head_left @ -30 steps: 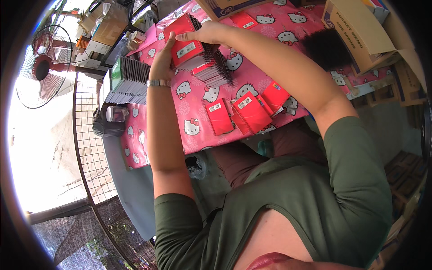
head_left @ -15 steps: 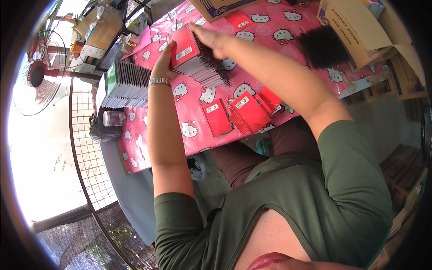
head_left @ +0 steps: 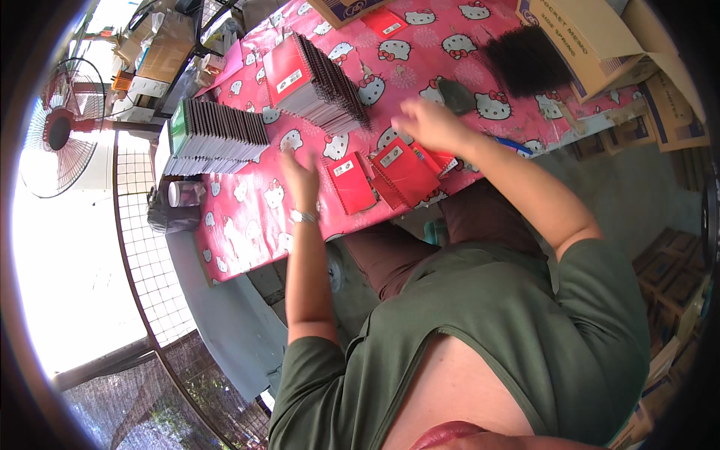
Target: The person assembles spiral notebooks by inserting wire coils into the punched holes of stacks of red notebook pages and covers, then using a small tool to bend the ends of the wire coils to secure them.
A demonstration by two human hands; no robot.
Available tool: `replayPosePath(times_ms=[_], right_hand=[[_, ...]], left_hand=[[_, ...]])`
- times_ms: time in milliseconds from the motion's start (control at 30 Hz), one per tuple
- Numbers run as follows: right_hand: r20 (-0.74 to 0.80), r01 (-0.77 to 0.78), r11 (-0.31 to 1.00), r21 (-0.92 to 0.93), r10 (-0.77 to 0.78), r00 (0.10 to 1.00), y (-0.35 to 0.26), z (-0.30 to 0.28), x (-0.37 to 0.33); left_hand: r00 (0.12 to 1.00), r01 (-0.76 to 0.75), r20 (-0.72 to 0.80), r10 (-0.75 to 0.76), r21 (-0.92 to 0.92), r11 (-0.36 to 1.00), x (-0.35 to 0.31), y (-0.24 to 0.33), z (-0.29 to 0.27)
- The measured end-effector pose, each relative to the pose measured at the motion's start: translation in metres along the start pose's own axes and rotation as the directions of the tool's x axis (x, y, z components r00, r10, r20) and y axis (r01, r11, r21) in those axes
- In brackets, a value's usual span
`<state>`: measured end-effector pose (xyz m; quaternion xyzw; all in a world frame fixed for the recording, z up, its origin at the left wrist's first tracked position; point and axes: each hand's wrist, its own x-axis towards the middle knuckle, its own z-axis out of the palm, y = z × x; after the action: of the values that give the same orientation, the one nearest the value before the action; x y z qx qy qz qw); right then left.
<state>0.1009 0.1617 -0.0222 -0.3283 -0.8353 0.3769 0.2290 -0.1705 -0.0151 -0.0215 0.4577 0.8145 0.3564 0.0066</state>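
A tall stack of red-covered spiral notebooks (head_left: 288, 75) stands on the table, its black coils along the right side. My left hand (head_left: 301, 178), with a watch at its wrist, is over the tablecloth just in front of that stack. It holds nothing, and its fingers are apart. Right of the stack, my right hand (head_left: 431, 126) is above the cloth, empty with fingers spread. Between and below the hands lie a single red notebook (head_left: 351, 184) and several overlapping red notebooks (head_left: 409, 171) near the front edge. Some of these are partly hidden under the right forearm.
Green-covered spiral notebooks (head_left: 217, 135) are stacked at the left. A black bristly heap, apparently coils (head_left: 528, 63), lies by an open cardboard box (head_left: 581, 41) at the right. Also on the pink tablecloth (head_left: 244, 225) are a dark grey lump (head_left: 456, 97) and a blue pen-like thing (head_left: 513, 145).
Both hands have left the sides of the tall red notebook stack and moved back toward me, the right one also rightward. The stack remains standing. The grey lump and blue thing have come into sight.
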Motion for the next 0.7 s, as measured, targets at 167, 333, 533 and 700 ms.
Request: replayPosePath(times_ms=[167, 333, 533, 700], right_hand=[[0.120, 0.038, 0.878, -0.477, 0.022, 0.993, -0.019, 0.023, -0.039], [0.118, 0.060, 0.876, -0.479, -0.003, 0.993, -0.038, 0.039, -0.017], [0.630, 0.574, 0.806, -0.143, -0.373, 0.681, -0.170, 0.046, 0.002], [0.335, 0.645, 0.739, -0.195, -0.568, 0.752, -0.170, 0.088, 0.017]], left_hand=[[0.920, -0.012, 0.370, -0.133, 0.365, 0.931, -0.130, -0.032, 0.018], [0.934, 0.131, 0.263, -0.242, 0.377, 0.917, -0.144, -0.069, -0.017], [0.763, 0.621, 0.338, -0.551, -0.622, 0.477, -0.129, -0.091, -0.055], [0.821, 0.525, 0.267, -0.505, -0.701, 0.483, -0.106, -0.087, -0.055]])
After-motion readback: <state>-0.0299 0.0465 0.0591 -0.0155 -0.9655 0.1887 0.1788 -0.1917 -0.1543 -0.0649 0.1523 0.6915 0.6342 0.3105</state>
